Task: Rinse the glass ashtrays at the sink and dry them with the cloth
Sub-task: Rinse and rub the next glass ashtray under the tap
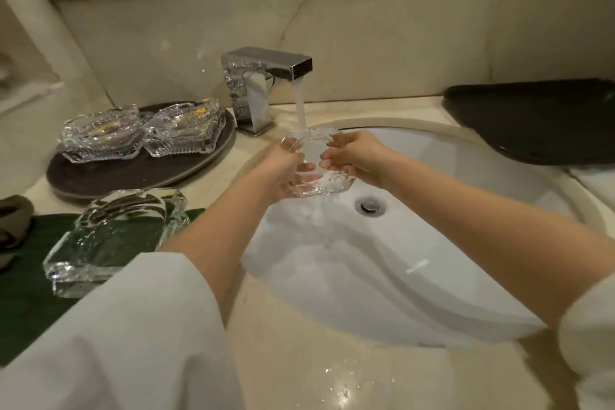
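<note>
Rinsing is under way at the white oval sink basin (449, 210) set in the cream marble surface (299, 369); water runs from the square chrome tap (266, 76) straight onto the ashtray in hand.

Large clear glass ashtray, thick slab walls (113, 236): lies on a green cloth (20, 293) left of the basin, wet with droplets. Judged heavy, rigid, prone to chip on marble.

Two ribbed clear glass ashtrays (143, 131): side by side on a dark round tray (133, 173) behind it, yellowish debris inside, apparently unwashed.

Square clear glass ashtray under the stream (316, 160): held tilted over the basin, above the drain (369, 205). Thick, transparent, moulded edges; fingers show through it.

Left hand (283, 173): fingers curled round the near left edge, carrying the weight from below.
Right hand (352, 156): fingers bent onto the right rim, steadying or rubbing it; cannot tell which.

Handling judgement: wet glass is slick and brittle; opposite edges give the surest hold, kept low over the basin.
</note>
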Motion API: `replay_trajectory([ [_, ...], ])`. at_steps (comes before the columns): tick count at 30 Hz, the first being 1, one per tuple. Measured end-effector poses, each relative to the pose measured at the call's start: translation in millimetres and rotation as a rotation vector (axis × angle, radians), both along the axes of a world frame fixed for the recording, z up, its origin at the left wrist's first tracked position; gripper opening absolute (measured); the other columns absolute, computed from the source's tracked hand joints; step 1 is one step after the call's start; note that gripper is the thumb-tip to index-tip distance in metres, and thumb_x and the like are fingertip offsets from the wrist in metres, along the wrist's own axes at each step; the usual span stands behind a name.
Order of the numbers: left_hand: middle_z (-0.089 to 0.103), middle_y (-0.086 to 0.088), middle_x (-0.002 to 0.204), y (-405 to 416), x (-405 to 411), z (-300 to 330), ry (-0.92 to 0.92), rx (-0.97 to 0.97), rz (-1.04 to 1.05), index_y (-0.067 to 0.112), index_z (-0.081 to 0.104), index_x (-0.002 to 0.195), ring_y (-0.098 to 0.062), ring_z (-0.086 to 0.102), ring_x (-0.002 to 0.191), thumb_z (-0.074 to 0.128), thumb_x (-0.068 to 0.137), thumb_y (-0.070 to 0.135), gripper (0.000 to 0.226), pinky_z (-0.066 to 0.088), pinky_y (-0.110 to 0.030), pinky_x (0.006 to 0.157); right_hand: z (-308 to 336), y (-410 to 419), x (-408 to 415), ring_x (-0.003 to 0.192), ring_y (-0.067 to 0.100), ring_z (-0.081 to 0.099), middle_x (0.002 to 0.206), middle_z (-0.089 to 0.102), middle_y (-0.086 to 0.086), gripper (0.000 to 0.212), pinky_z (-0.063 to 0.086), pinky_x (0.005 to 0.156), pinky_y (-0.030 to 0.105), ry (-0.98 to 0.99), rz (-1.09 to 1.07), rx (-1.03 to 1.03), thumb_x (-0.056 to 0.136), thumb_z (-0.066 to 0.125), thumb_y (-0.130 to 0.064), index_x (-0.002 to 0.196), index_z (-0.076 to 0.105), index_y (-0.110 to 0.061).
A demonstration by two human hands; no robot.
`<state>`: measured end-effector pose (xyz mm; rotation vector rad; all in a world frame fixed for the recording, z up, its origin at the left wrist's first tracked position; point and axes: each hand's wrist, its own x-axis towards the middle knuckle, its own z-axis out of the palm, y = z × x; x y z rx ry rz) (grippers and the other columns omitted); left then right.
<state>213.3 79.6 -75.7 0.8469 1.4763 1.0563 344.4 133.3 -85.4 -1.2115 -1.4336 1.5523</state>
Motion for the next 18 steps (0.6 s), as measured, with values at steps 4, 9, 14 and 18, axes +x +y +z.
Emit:
replay_trajectory([
  [4, 0.061, -0.007, 0.089, 10, -5, -4, -0.004, 0.068, 0.023, 0.012, 0.044, 0.118, -0.017, 0.063, 0.073, 0.044, 0.092, -0.009, 0.033, 0.054, -0.039, 0.07, 1, 5, -6, 0.062, 0.021, 0.055, 0.074, 0.058, 0.016, 0.012, 0.049, 0.063, 0.027, -0.047, -0.084, 0.029, 0.083, 0.055, 0.013, 0.083, 0.054, 0.001],
  [9, 0.063, -0.004, 0.082, 21, -8, -8, 0.025, 0.104, 0.118, 0.008, 0.052, 0.111, -0.014, 0.063, 0.065, 0.061, 0.085, -0.004, 0.03, 0.055, -0.032, 0.058, -3, 12, -16, 0.061, 0.021, 0.055, 0.073, 0.056, 0.01, 0.009, 0.033, 0.036, 0.017, -0.025, -0.154, 0.078, 0.091, 0.049, -0.001, 0.095, 0.052, -0.008],
  [14, 0.063, 0.0, 0.077, 27, -8, -13, -0.018, 0.119, 0.135, 0.018, 0.049, 0.101, -0.011, 0.062, 0.06, 0.05, 0.097, 0.019, 0.004, 0.039, -0.021, 0.046, -4, 13, -12, 0.057, 0.02, 0.058, 0.072, 0.058, 0.01, 0.011, 0.034, 0.039, 0.02, -0.046, -0.031, 0.069, 0.095, 0.048, -0.005, 0.101, 0.041, -0.012],
  [18, 0.061, -0.001, 0.076, 27, -11, -15, -0.008, 0.12, 0.088, 0.014, 0.05, 0.103, -0.016, 0.058, 0.07, 0.048, 0.096, 0.01, 0.008, 0.032, -0.025, 0.053, -8, 14, -5, 0.052, 0.021, 0.054, 0.066, 0.058, 0.01, 0.03, 0.036, 0.049, 0.027, -0.035, 0.049, 0.076, 0.079, 0.059, 0.015, 0.085, 0.046, -0.011],
])
